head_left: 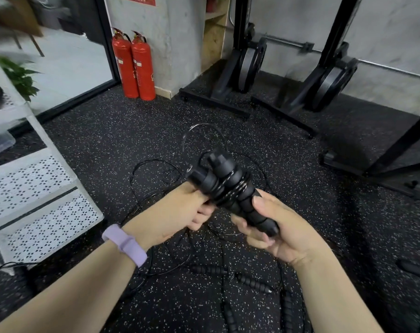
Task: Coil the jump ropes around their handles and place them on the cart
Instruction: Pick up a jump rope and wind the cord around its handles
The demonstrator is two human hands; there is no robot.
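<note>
Two black ribbed jump-rope handles point(230, 188) lie side by side with thin black cord wound several times around their middle. My right hand point(273, 229) grips the lower ends of the handles. My left hand point(180, 210) pinches the bundle at its left side, next to the wound cord. A loose loop of the cord point(204, 133) sticks up beyond the handles. More jump ropes point(249, 282) with black handles lie tangled on the speckled floor below my hands. The white perforated cart point(43, 188) stands at the left.
Two red fire extinguishers point(134, 68) stand against a concrete pillar at the back. Black rack bases with weight plates point(252, 66) occupy the back right. A green plant point(21, 75) sits behind the cart. A purple band is on my left wrist.
</note>
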